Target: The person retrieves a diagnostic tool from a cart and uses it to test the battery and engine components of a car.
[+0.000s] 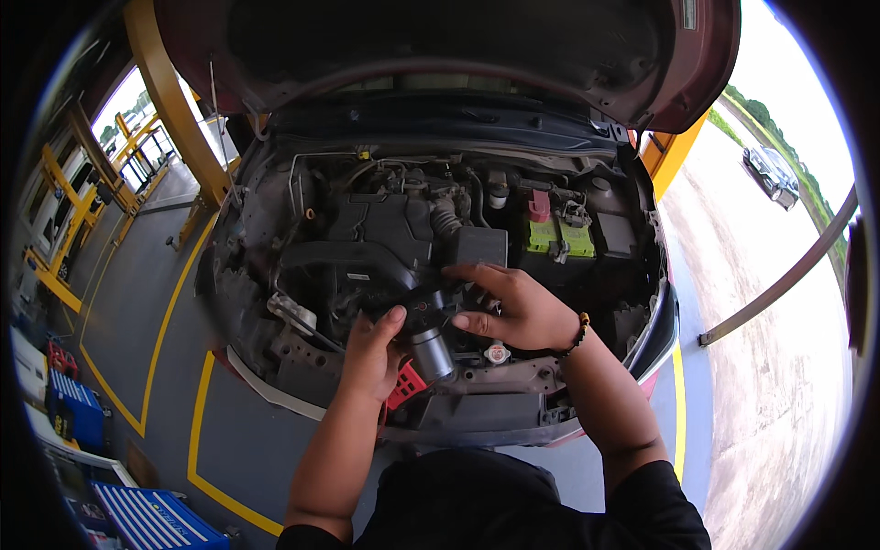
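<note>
Head view, left to right: beneath the raised hood [440, 55], the engine cover [380, 225] and the dark duct [344, 259] lie beyond the hands. The left hand [369, 356] is closed on the tool [433, 354], its thumb over the dark upper part; its other fingers are largely hidden. The tool is tilted above the front of the engine bay, its silver barrel angled toward the person and a red part [405, 387] showing beneath. If that grip alone bears the weight, a slip could drop the tool among the hoses and gaps below, where it might be hard to reach. The right hand [532, 307] is spread, thumb and forefinger apart beside the tool's dark end; whether the fingertips touch it, I cannot tell. Should the tool be powered and start by accident, fingers so close could be pinched, and the loose bracelet [583, 332] might catch on something. Near that wrist sits the cap [497, 354], which a swinging tool could knock. Farther right, the battery [561, 240] seems well clear, though stray metal across its terminals could spark.
</note>
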`<state>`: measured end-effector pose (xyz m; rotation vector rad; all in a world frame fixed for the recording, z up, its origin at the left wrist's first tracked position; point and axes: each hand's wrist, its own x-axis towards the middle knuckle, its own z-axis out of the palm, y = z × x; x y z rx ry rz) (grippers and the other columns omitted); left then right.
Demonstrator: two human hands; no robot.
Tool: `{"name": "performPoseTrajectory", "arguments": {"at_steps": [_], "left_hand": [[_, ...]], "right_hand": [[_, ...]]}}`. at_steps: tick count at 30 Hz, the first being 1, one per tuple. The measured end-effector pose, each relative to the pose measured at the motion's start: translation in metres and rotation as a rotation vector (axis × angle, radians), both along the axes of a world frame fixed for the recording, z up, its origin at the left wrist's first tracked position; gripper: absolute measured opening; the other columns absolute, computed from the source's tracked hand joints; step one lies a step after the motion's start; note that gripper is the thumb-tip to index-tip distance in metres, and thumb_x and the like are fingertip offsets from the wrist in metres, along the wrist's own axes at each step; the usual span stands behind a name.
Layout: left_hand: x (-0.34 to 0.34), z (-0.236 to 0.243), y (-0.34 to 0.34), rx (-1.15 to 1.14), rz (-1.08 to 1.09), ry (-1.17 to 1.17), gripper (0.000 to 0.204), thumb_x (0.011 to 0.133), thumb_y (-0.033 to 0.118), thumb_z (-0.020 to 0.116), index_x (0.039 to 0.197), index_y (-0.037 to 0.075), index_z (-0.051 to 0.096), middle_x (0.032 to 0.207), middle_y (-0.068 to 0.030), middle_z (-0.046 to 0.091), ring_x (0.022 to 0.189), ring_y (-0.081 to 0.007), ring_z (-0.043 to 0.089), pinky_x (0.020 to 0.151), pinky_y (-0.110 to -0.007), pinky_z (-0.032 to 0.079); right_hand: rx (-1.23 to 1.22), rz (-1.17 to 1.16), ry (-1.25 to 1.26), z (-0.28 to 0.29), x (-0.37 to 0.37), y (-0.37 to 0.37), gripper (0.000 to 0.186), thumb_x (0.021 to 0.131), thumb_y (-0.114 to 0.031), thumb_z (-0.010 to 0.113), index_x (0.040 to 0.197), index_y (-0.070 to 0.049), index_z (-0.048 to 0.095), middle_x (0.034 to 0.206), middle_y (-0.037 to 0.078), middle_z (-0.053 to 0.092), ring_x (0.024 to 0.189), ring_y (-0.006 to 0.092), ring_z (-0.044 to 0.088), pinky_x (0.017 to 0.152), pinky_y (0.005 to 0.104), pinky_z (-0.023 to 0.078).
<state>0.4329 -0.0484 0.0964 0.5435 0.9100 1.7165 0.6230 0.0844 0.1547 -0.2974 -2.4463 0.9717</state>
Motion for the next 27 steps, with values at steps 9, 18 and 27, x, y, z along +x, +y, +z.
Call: {"name": "performPoseTrajectory", "arguments": {"at_steps": [9, 18, 27], "left_hand": [[-0.014, -0.072, -0.081, -0.115, 0.207, -0.278, 0.063, 0.094, 0.062, 0.045, 0.128, 0.01, 0.053, 0.115, -0.0125, 0.064, 0.097, -0.0271, 0.067, 0.084, -0.043, 0.055], [0.019, -0.121, -0.114, -0.27, 0.002, -0.236, 0.036, 0.088, 0.019, 0.047, 0.122, 0.007, 0.052, 0.113, -0.0093, 0.061, 0.105, -0.0216, 0.061, 0.092, -0.036, 0.049], [0.027, -0.085, -0.057, -0.265, -0.357, -0.066, 0.045, 0.097, 0.021, 0.058, 0.136, 0.001, 0.047, 0.12, -0.0065, 0.056, 0.108, -0.0146, 0.054, 0.094, -0.029, 0.043]], "right_hand": [[-0.29, -0.013, 0.048, -0.126, -0.033, -0.094, 0.077, 0.084, -0.029, 0.076, 0.145, -0.001, 0.038, 0.137, 0.023, 0.044, 0.121, 0.0367, 0.054, 0.098, 0.0402, 0.048], [0.15, -0.092, 0.095, -0.133, -0.008, -0.15, 0.099, 0.069, -0.047, 0.084, 0.148, -0.011, 0.037, 0.142, 0.023, 0.041, 0.127, 0.0393, 0.048, 0.108, 0.0516, 0.038], [-0.058, -0.465, -0.156, -0.09, 0.031, -0.145, 0.103, 0.062, -0.036, 0.087, 0.144, 0.002, 0.037, 0.126, 0.022, 0.052, 0.111, 0.0383, 0.058, 0.093, 0.0424, 0.05]]}}
